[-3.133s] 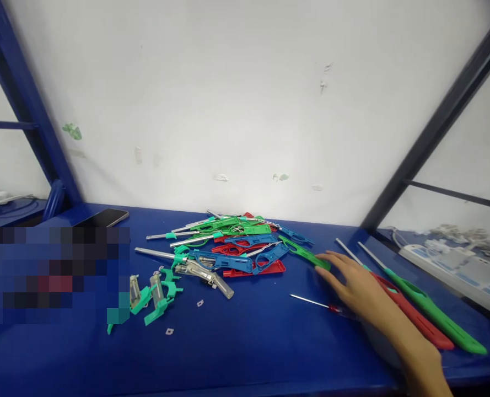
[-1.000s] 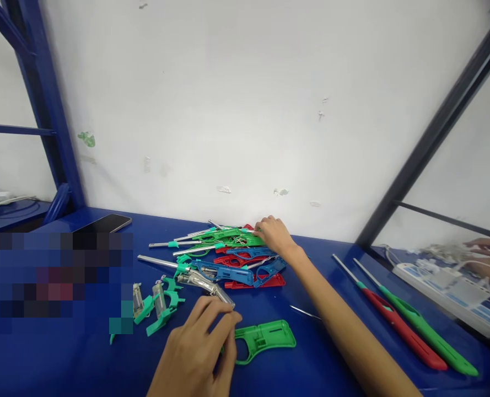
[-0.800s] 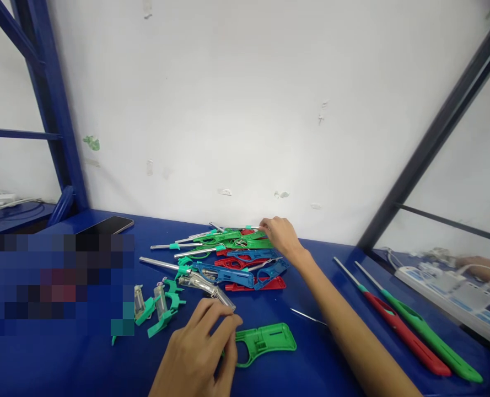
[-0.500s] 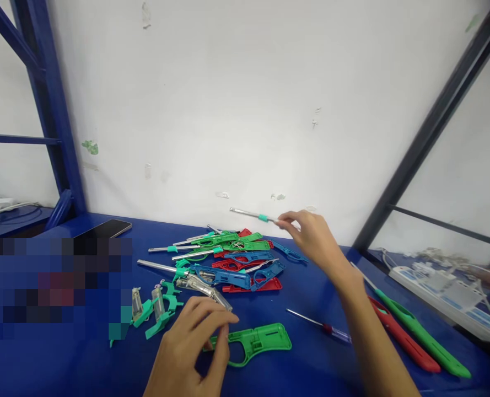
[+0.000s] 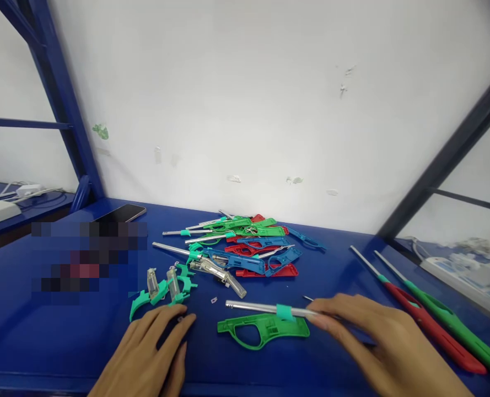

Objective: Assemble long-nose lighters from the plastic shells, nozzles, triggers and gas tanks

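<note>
My right hand (image 5: 377, 336) pinches the end of a metal lighter tube (image 5: 253, 306) with a teal collar. The tube is held level, just above and behind a green lighter handle half (image 5: 284, 326) that lies with its hollow side up on the table. To the left of that shell, my left hand (image 5: 147, 350) rests low over the tabletop, fingers apart and slightly bent, with a tiny clear piece at its fingertips. Beyond it lie clear fuel tanks (image 5: 173, 284) with teal brackets (image 5: 145, 298). A screwdriver tip (image 5: 308, 298) shows behind my right hand, which hides the rest.
Farther back is a pile of green, blue and red handle halves (image 5: 234, 263) with metal tubes. A red lighter (image 5: 435, 325) and a green lighter (image 5: 455, 320) lie at the right. A phone (image 5: 123, 214) is at the back left, and a power strip (image 5: 462, 275) at the far right.
My right hand has brought the tube down and closer, from above the pile to over the green shell. My left hand has left the shell and moved left. The view has shifted.
</note>
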Available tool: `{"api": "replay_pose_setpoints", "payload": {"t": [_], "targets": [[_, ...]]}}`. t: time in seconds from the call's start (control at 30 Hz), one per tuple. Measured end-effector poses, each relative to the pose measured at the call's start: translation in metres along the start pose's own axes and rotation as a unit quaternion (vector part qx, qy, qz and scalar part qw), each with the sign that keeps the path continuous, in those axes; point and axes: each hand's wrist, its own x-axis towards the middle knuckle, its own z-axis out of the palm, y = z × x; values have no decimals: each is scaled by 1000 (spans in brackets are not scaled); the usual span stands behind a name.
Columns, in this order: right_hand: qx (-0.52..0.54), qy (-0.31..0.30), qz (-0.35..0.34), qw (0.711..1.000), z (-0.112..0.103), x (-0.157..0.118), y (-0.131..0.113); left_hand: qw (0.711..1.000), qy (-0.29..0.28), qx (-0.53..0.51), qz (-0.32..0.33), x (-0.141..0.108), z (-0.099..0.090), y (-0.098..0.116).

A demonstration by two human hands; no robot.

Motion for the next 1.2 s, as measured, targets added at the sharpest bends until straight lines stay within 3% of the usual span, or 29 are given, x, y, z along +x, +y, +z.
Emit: {"api": "replay_pose_setpoints", "payload": {"t": [0.17, 0.27, 0.33, 0.43, 0.53, 0.63, 0.8, 1.0, 1.2], "targets": [[11, -25, 12, 1000, 10, 8, -4, 1000, 4, 8, -26, 15, -8, -4], [22, -40, 25, 999, 18, 4, -7, 998, 34, -23, -49, 30, -17, 11], [28, -56, 23, 998, 25, 3, -12, 999, 37, -25, -29, 37, -22, 26], [60, -100, -6, 993, 36, 8, -28, 999, 18, -28, 23, 44, -25, 46], [91, -128, -25, 987, 49, 16, -46, 996, -20, -89, 11, 46, -24, 53], [112, -128, -20, 985, 59, 20, -54, 986, -46, -156, -30, 47, -23, 48], [135, -123, 11, 983, 57, 16, -34, 986, -5, -158, -59, 40, -30, 31], [148, -170, 67, 972, 54, 2, -1, 989, -44, -99, -98, 19, -28, 11], [192, -196, 64, 959, 63, 1, -3, 988, -97, -92, -78, 15, -31, 10]]}}
